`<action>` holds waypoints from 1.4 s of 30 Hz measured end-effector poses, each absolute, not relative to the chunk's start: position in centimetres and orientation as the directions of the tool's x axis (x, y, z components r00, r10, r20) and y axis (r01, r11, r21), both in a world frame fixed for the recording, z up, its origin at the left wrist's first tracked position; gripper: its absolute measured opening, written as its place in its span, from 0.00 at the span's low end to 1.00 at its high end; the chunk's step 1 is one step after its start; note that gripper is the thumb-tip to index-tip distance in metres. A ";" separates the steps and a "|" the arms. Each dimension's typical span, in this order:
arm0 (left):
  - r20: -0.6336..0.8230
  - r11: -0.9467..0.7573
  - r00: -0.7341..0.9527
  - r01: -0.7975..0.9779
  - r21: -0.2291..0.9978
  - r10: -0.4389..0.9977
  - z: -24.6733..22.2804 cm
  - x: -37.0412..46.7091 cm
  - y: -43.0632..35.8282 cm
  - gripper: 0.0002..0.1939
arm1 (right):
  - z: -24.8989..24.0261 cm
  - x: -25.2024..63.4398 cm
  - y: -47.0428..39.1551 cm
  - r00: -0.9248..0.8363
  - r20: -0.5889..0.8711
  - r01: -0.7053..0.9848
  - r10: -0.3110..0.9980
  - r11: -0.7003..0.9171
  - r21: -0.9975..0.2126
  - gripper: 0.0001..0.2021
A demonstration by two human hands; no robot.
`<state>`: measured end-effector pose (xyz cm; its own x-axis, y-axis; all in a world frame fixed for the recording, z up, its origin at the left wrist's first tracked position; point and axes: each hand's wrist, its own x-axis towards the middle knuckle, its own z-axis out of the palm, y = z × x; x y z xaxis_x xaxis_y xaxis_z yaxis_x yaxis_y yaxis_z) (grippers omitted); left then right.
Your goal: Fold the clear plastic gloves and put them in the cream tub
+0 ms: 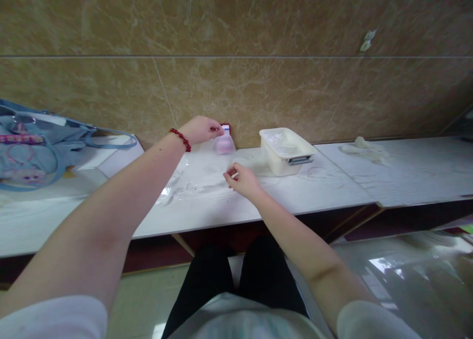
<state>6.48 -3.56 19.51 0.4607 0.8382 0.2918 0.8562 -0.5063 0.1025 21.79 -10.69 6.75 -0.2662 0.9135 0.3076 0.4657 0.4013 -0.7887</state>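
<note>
We are reaching over a white, wood-grained surface (314,196) with both hands. Our left hand (199,128), above a dark-red beaded bracelet (180,138), is bending its fingers close together, but we cannot tell whether they are pinching anything. A small, rounded pink piece (223,146) is sitting just below those fingertips, seemingly in or behind clear film; we cannot tell which. A flat, red-edged thing with a pale face (226,127) is showing right beside the same fingertips. Our right hand (242,179), nearer to us, is curling thumb and fingers towards each other; whether it is gripping film is not showing. Crinkled clear plastic film (168,193) is lying to its left, and a cream-white plastic basket (271,157) is standing beyond it to the right, holding more clear plastic (284,142). We are judging the handling to be partway along: the pink piece is sitting outside the basket, the film is lying loose, and nothing is looking finished.
</note>
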 end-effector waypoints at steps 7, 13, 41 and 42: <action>0.231 -0.451 0.427 0.890 0.061 0.874 20.0 6.0 -5.6 0.17 | 6.1 21.1 -12.8 -0.252 0.259 0.448 0.932 0.350 -0.823 0.08; 0.163 -0.456 0.442 0.888 0.058 0.882 20.3 5.7 -6.0 0.19 | 4.0 23.6 -12.2 -0.211 -0.085 0.419 0.974 0.012 -0.908 0.20; 0.026 -0.425 0.444 0.837 0.345 0.896 15.6 5.7 -1.5 0.18 | 10.3 25.7 -2.1 -0.322 0.091 0.829 0.942 0.327 -0.454 0.08; 0.029 -0.430 0.447 0.839 0.333 0.894 15.6 5.7 -1.3 0.18 | 10.4 25.6 -2.4 -0.287 0.166 0.837 0.944 0.331 -0.435 0.08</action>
<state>5.69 -1.32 15.60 0.4466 0.8943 0.0291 0.8391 -0.4299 0.3333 25.59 -2.37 10.43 -0.2866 0.9435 0.1662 0.8374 0.3310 -0.4349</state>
